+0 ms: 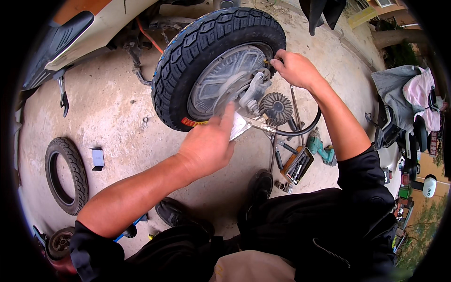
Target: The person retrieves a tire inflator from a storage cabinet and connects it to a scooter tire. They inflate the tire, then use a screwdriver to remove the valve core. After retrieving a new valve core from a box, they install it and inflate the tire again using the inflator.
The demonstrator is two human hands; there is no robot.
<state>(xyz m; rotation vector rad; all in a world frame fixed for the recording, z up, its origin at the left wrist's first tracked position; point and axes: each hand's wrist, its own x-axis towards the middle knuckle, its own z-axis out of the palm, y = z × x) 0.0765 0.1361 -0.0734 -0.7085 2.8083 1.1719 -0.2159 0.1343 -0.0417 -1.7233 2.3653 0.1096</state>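
A wheel with a knobby black tire (178,80) and a silver hub (213,75) stands upright before me. My left hand (211,145) is low at the hub, index finger raised by the disc, the other fingers curled on a white piece (239,127) whose shape is partly hidden. My right hand (293,68) is closed at the hub's right edge, its fingertips on a small yellowish part, probably the valve, too small to be sure. A metal bracket (256,89) sits on the axle, with a round finned part (275,109) and a black hose (305,129) beside it.
Loose tire (54,188) and small plate (97,159) lie left. A cordless drill (322,150), tool box (298,167) and rods lie right of my shoes (260,183). A scooter body (89,33) stands upper left, covered scooters (394,84) at right, another wheel (61,242) lower left.
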